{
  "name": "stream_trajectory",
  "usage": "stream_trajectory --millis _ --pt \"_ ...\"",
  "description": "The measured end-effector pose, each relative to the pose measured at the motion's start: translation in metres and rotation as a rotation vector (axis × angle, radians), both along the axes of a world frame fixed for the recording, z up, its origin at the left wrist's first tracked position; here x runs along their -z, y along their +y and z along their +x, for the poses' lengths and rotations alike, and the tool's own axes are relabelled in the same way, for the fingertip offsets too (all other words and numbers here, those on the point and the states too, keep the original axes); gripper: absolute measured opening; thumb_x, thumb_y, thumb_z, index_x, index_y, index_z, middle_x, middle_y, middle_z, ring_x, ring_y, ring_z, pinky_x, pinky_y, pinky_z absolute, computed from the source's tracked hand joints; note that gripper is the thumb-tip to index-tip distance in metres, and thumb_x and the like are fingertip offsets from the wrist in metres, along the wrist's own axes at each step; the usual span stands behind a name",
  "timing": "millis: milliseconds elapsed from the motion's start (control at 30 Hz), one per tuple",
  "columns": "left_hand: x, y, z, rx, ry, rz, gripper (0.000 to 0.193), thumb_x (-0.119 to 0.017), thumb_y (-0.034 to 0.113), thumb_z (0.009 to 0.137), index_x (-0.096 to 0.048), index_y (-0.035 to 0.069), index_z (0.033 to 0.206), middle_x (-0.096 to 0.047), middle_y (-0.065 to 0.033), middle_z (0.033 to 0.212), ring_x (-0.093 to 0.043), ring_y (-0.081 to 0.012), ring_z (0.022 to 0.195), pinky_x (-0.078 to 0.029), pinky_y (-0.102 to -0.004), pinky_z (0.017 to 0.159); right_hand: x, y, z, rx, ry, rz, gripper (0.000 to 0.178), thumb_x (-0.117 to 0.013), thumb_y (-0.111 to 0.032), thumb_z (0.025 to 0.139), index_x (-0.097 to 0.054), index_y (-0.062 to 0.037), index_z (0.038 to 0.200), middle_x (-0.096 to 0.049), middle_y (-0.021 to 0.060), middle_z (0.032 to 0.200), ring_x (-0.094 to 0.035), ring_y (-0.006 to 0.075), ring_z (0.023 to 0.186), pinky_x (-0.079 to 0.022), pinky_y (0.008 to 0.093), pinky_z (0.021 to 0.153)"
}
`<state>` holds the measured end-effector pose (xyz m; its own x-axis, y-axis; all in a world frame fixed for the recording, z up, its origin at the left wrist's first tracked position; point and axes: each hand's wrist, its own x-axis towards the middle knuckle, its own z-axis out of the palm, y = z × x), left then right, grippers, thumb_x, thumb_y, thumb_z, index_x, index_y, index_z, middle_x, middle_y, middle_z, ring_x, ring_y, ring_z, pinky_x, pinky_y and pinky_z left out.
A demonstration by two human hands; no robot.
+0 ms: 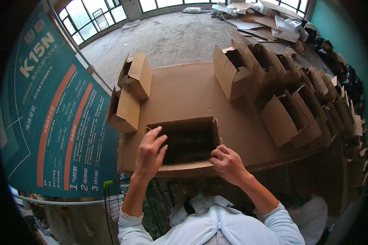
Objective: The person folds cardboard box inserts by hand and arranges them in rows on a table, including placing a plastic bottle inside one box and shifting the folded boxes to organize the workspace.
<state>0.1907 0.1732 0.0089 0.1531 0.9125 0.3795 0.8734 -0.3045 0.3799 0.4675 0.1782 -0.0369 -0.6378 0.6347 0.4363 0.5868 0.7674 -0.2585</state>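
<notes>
Where the worktop [184,94] meets its near edge, an open cardboard box [184,141] lies between the person's two hands. The left hand [150,153] rests fingers spread, released, on the box's left wall; the right hand [227,163] pinches its near right corner flap. Two folded boxes [129,94] sit at the left edge, a row of open boxes [290,94] along the right; the far middle is bare.
</notes>
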Motion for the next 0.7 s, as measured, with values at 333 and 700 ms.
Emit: stream_trajectory --millis 333,700 --pt "0.071 -0.037 -0.047 0.014 -0.408 -0.135 0.047 -0.070 0.022 0.084 -0.053 0.005 0.125 -0.055 -0.0218 0.130 -0.051 -0.0349 0.124 -0.043 -0.0438 0.099 0.028 0.013 -0.004 0.095 0.505 -0.969 0.073 -0.079 -0.017 0.075 -0.040 -0.0123 0.137 -0.053 0.0157 0.130 -0.041 0.0340 0.131 -0.034 0.0424 0.108" --pt "0.059 0.028 -0.049 0.184 0.256 -0.021 0.089 -0.082 0.035 0.068 -0.040 0.015 0.144 -0.042 -0.0151 0.141 -0.031 -0.0383 0.137 -0.016 -0.0565 0.115 0.021 0.075 -0.018 0.045 -0.240 -0.122 0.092 -0.079 -0.042 0.068 -0.037 -0.0110 0.144 -0.035 0.0128 0.148 -0.022 0.0381 0.140 -0.017 0.0529 0.115"
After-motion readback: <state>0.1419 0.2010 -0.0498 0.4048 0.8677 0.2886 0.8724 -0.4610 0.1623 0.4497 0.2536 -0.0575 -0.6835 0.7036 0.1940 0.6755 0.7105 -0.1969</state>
